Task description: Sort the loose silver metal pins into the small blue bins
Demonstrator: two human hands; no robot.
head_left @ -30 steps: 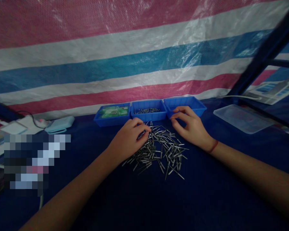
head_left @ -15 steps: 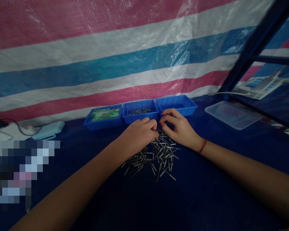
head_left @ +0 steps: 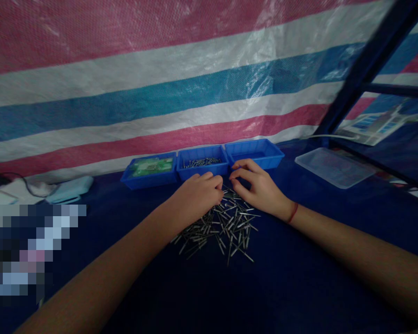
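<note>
A loose pile of thin metal blind rivets [head_left: 235,227] lies on the dark blue table. Over the pile's far left part is my left hand [head_left: 201,195], its fingers curled in and pressed together; what they hold, if anything, is hidden. My right hand [head_left: 259,188] hovers at the far right side of the pile, fingers bent and apart, with nothing visible between them. Just beyond the hands stands a blue bin [head_left: 202,175] with more metal pieces in it.
Left of that bin, another blue bin [head_left: 149,182] holds green-and-clear plastic packs. A third blue bin [head_left: 270,162] stands at the right. Further right lies a translucent plastic lid [head_left: 334,168]. A light blue object [head_left: 71,188] lies at far left; a striped sheet [head_left: 181,102] hangs behind.
My left hand has shifted slightly left, away from my right hand, uncovering a little more of the rivets between them. My right hand stays nearly in place.
</note>
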